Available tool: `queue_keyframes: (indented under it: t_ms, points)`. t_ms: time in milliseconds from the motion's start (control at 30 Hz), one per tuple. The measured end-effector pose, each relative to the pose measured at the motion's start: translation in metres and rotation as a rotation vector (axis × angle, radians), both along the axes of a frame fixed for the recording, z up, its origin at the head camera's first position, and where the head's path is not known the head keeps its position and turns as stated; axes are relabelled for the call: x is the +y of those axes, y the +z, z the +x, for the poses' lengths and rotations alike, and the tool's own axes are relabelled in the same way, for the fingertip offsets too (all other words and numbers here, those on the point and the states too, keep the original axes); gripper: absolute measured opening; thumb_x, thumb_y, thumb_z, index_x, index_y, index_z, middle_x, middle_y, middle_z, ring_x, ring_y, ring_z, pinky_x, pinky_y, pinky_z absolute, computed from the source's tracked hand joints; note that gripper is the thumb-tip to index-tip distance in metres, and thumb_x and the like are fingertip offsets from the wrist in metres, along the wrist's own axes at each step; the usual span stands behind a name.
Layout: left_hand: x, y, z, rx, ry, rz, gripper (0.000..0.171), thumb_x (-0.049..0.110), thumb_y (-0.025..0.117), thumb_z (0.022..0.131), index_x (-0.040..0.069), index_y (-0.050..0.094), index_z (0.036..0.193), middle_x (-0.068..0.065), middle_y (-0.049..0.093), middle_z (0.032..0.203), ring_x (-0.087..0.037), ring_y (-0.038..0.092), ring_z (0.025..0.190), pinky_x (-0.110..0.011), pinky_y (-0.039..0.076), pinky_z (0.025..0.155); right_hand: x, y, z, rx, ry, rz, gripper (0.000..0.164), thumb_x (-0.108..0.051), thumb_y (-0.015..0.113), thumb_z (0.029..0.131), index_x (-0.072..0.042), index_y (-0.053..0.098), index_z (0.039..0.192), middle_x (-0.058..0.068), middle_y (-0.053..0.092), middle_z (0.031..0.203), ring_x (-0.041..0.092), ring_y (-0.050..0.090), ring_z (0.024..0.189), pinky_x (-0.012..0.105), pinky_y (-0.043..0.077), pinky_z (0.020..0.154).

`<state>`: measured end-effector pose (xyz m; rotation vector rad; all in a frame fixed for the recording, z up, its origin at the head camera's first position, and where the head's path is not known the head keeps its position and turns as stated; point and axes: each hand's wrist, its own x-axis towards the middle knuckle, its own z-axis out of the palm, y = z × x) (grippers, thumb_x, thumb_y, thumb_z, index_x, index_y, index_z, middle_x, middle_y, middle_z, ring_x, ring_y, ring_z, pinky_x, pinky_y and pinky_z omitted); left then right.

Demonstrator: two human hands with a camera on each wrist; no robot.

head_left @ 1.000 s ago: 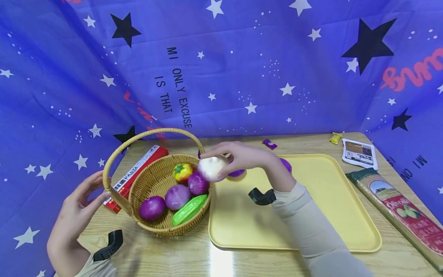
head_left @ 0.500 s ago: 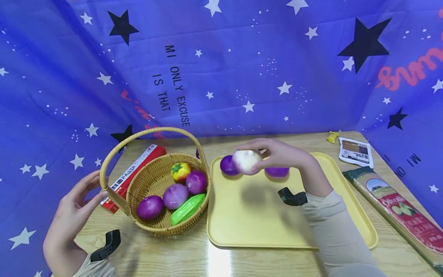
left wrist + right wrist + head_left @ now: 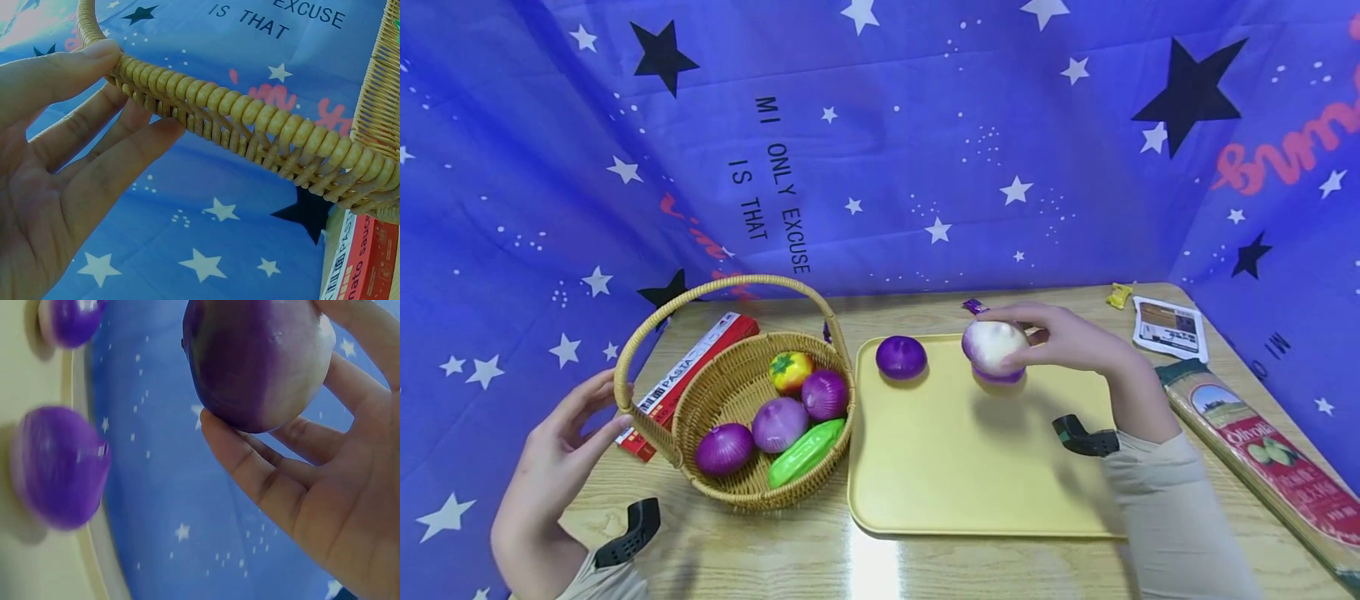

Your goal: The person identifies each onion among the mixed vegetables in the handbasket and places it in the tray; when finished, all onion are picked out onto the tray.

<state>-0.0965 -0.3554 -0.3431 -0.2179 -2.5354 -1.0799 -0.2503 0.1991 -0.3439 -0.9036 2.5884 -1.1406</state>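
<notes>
My right hand grips a purple-and-white toy onion above the yellow tray. In the right wrist view, the thumb and fingers curve around this onion, its purple side facing away from the palm. Two purple onions are on the tray: one at the back left, the other partly hidden below the held one. At the left, my left hand pinches the arched handle of the wicker basket near its base. The basket holds several purple onions.
Also in the basket are a green vegetable and a yellow-red one with a green top. A red pasta box lies behind it. Right of the tray lie a long Olivoila pack and a white packet; candies sit behind.
My right hand has carried the purple-and-white onion from over the basket's right rim rightward, to above the tray's back middle. The left hand stays at the basket handle.
</notes>
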Motion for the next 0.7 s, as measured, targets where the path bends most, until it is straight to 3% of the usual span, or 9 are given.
queue_keyframes:
  t_ms: [100, 333, 700]
  points:
    - [0.0, 0.0, 0.001, 0.0, -0.001, 0.0, 0.055, 0.001, 0.06, 0.09, 0.011, 0.042, 0.141, 0.034, 0.049, 0.116, 0.02, 0.048, 0.105, 0.001, 0.044, 0.077, 0.015, -0.005, 0.002, 0.015, -0.037, -0.017, 0.061, -0.023, 0.077, 0.079, -0.015, 0.052, 0.134, 0.008, 0.054, 0.132, 0.002, 0.054, 0.103, 0.024, 0.052, 0.084]
    - [0.0, 0.0, 0.0, 0.013, -0.013, 0.013, 0.055, -0.001, 0.06, 0.089, 0.01, 0.044, 0.14, 0.031, 0.051, 0.116, 0.019, 0.049, 0.106, 0.001, 0.044, 0.078, 0.045, -0.006, 0.005, -0.001, -0.195, 0.028, 0.062, -0.025, 0.077, 0.078, -0.021, 0.052, 0.134, 0.001, 0.059, 0.12, 0.002, 0.056, 0.093, 0.021, 0.05, 0.076]
    - [0.001, 0.001, 0.0, 0.02, -0.015, 0.016, 0.054, -0.003, 0.06, 0.088, 0.008, 0.045, 0.139, 0.031, 0.051, 0.116, 0.018, 0.05, 0.106, 0.001, 0.044, 0.08, 0.082, -0.02, 0.0, 0.004, -0.23, 0.116, 0.062, -0.026, 0.071, 0.084, -0.012, 0.045, 0.139, 0.009, 0.05, 0.131, 0.006, 0.05, 0.1, 0.019, 0.046, 0.077]
